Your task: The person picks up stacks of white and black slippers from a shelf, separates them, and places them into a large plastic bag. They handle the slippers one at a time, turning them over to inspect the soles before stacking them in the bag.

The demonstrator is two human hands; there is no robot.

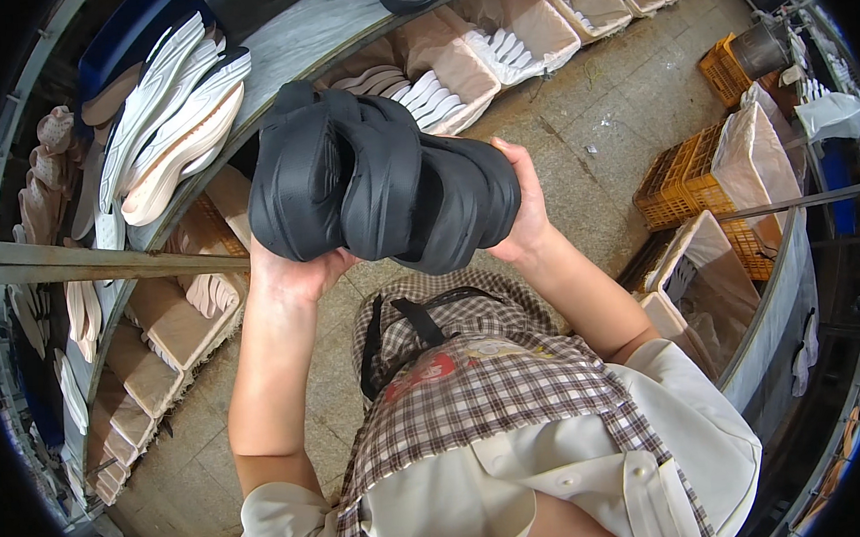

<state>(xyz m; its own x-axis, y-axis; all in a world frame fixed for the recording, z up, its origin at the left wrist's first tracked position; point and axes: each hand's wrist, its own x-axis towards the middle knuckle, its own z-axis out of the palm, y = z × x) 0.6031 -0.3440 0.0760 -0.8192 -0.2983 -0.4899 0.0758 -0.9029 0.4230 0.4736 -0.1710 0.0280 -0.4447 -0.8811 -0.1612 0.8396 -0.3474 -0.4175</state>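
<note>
A row of several black moulded shoe soles (pixel 376 183), pressed side by side, is held up in front of my chest between both hands. My left hand (pixel 298 277) supports the left end from below, its fingers partly hidden under the soles. At the opposite end, my right hand (pixel 525 204) grips the side, with the thumb showing at the top and the other fingers out of sight behind. The soles sit above the floor and just right of the bench edge.
White shoe soles (pixel 179 116) are stacked on the curved grey bench (pixel 308 40) at left. Lined bins (pixel 523 12) holding soles stand along the bench. Orange crates (pixel 681 179) and another lined bin (pixel 710 261) stand at right. A metal bar (pixel 105 261) crosses the left side.
</note>
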